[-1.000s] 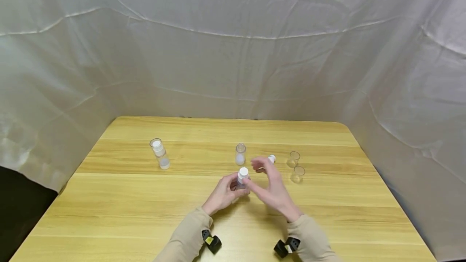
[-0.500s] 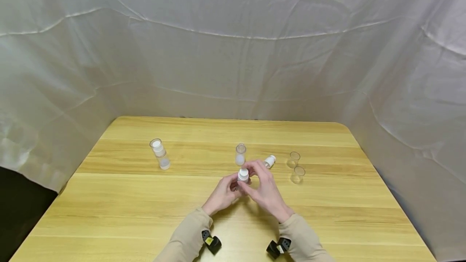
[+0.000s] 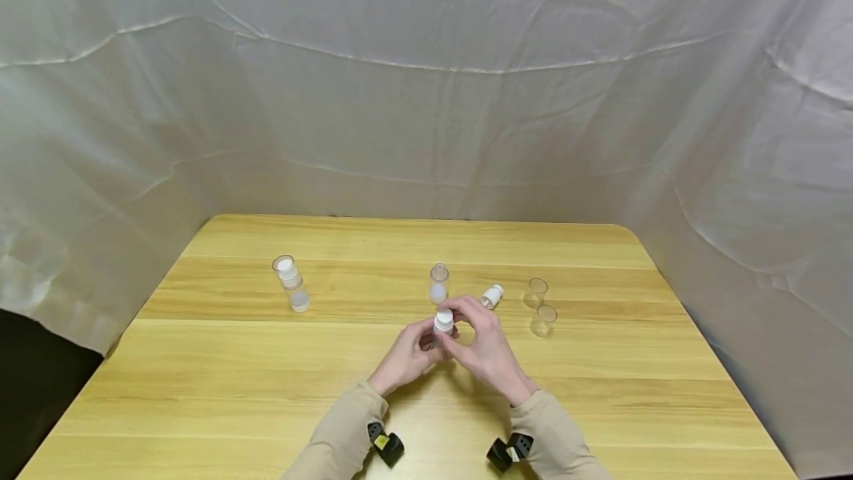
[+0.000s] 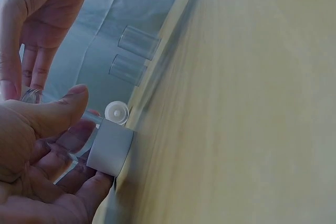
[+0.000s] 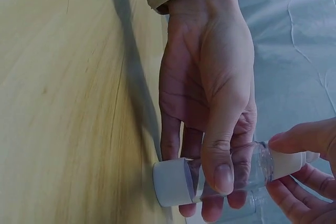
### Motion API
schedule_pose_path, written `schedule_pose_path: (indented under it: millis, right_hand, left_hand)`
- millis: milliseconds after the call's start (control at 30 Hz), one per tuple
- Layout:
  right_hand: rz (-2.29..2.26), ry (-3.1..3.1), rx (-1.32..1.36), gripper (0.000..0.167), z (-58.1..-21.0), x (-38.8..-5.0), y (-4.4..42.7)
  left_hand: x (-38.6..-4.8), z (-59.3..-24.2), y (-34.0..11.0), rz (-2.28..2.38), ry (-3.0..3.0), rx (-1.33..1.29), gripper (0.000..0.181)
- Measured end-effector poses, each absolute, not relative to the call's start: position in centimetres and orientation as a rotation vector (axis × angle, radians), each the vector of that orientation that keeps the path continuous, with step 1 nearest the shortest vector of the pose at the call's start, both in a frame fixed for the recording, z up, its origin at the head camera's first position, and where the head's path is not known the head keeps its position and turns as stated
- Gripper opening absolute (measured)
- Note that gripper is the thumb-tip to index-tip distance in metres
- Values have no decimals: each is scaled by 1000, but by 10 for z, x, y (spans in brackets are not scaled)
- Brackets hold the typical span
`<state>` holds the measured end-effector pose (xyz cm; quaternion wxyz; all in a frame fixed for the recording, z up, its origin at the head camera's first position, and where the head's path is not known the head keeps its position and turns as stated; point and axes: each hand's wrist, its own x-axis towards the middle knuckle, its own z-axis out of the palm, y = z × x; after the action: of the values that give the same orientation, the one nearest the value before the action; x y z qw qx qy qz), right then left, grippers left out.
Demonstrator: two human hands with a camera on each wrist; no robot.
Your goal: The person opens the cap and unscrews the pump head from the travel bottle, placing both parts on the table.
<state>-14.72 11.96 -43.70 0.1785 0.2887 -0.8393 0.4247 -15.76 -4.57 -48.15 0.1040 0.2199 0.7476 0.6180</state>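
Observation:
My left hand [image 3: 405, 359] holds a small clear bottle upright in front of me, fingers and thumb round its clear body [image 5: 247, 169]. At the lower end is a wide white base [image 4: 110, 148]. On top sits a white cap [image 3: 443, 319], which my right hand [image 3: 489, 354] pinches between thumb and fingers. In the right wrist view, the right hand [image 5: 312, 169] is on the cap [image 5: 286, 163] and the left hand [image 5: 210, 87] lies across the body. Both hands are close together in the left wrist view.
Behind the hands stands a clear bottle [image 3: 438, 285]; to its right lies a white pump piece [image 3: 492, 296]. Two clear cups [image 3: 536, 293] [image 3: 543, 321] are farther right. A white-topped clear bottle [image 3: 292, 284] stands at the left. Grey cloth hangs beyond the table [image 3: 220, 376].
My right hand has moved left and closed its fingers on the white cap, uncovering the pump piece behind it. The left hand keeps hold of the bottle in nearly the same place.

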Motion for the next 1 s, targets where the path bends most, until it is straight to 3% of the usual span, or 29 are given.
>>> schedule_pose_path:
  millis: [300,767,1000]
  right_hand:
    - [1151,-2375,772,54,-442,-146,114]
    - [1169,-2339,749,39,-442,-148,111]
    - [1223,-2382,788,45,-441,-147,113]
  left_hand:
    - [-159,-482,-45,1804,2261,662,45]
    - [-159,-483,-45,1840,2184,622,44]
    - [-159,-483,-46,1850,2185,648,46]
